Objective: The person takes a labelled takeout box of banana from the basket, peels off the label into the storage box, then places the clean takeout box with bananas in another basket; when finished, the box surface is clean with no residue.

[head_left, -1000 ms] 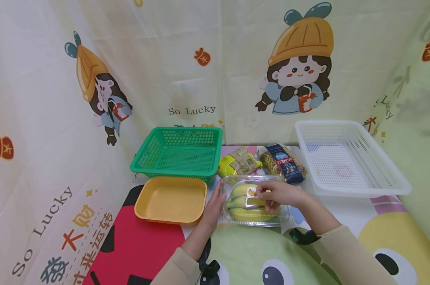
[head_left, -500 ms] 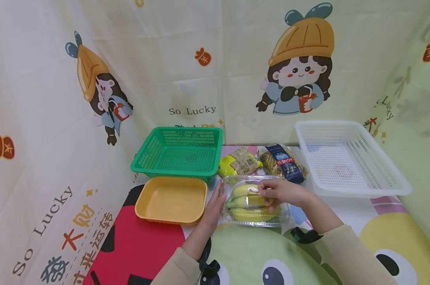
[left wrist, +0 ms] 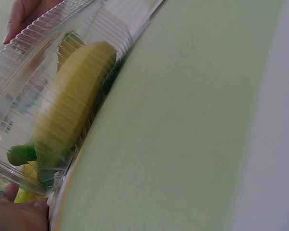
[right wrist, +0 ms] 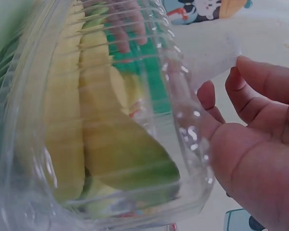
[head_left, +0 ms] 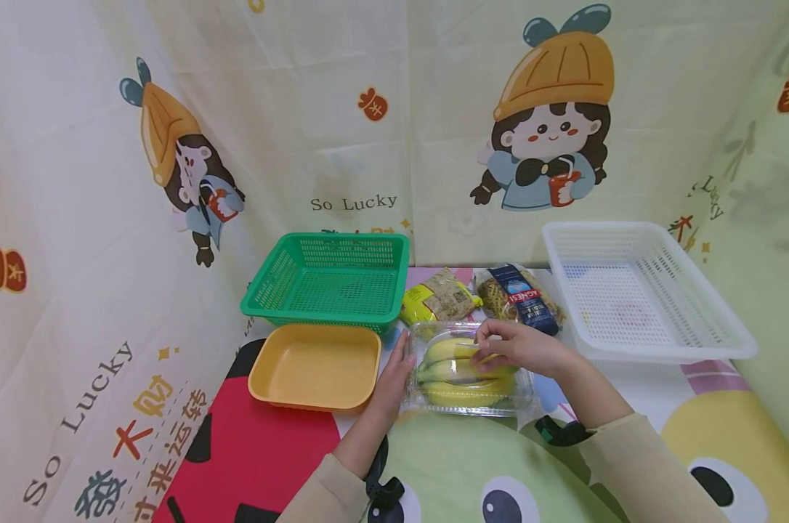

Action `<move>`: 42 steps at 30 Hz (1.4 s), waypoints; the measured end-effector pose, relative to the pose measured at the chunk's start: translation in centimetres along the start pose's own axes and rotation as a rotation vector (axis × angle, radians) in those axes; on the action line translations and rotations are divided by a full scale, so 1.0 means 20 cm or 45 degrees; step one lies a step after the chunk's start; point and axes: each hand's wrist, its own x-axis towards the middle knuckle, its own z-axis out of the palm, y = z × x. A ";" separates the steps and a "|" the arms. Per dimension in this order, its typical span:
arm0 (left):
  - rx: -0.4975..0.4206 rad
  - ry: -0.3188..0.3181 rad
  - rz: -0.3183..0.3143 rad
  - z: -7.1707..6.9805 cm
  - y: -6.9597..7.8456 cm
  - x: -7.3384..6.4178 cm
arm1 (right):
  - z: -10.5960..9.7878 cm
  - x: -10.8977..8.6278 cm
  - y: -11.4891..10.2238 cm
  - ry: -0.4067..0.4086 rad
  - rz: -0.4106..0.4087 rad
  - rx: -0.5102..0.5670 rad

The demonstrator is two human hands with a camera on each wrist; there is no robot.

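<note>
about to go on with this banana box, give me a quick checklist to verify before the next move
1. Left hand steadying the clear, ribbed plastic box: ok, it rests against the box's left side.
2. Box down on the cartoon-printed cloth: ok.
3. Right hand pinching the thin whitish strip: ok, finger and thumb close at its end.
4. Strip fully off the lid: cannot tell, its far end is unclear.
5. Lid latched: cannot tell; it covers the yellow, green-tipped bananas.
6. Gap between box and navy-labelled clear pasta bag: cannot tell, the right hand blocks part.
</note>
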 end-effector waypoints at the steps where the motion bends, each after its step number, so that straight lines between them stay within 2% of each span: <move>1: 0.003 0.002 0.000 0.00 0.00 0.00 | 0.00 0.00 0.00 -0.004 -0.011 0.000; 4: 0.008 -0.001 -0.002 0.00 0.00 0.00 | -0.01 0.01 0.01 0.019 -0.035 -0.043; 10: 0.005 -0.012 -0.008 0.00 0.00 0.00 | -0.02 0.01 0.03 0.127 -0.042 -0.225; 16: -0.011 -0.021 0.010 0.00 0.00 0.00 | -0.01 0.01 0.03 0.186 0.004 -0.259; 23: -0.006 -0.015 0.006 0.00 0.00 0.00 | -0.01 0.04 0.04 0.192 -0.024 0.013; 28: 0.018 -0.002 -0.016 0.00 0.01 0.00 | -0.01 0.04 0.04 0.304 0.035 -0.124; 32: 0.005 0.001 -0.027 0.00 0.01 0.00 | 0.00 0.03 0.04 0.332 0.014 -0.186; 42: -0.009 0.000 -0.030 0.00 0.00 0.01 | 0.01 0.05 0.04 0.294 -0.107 -0.178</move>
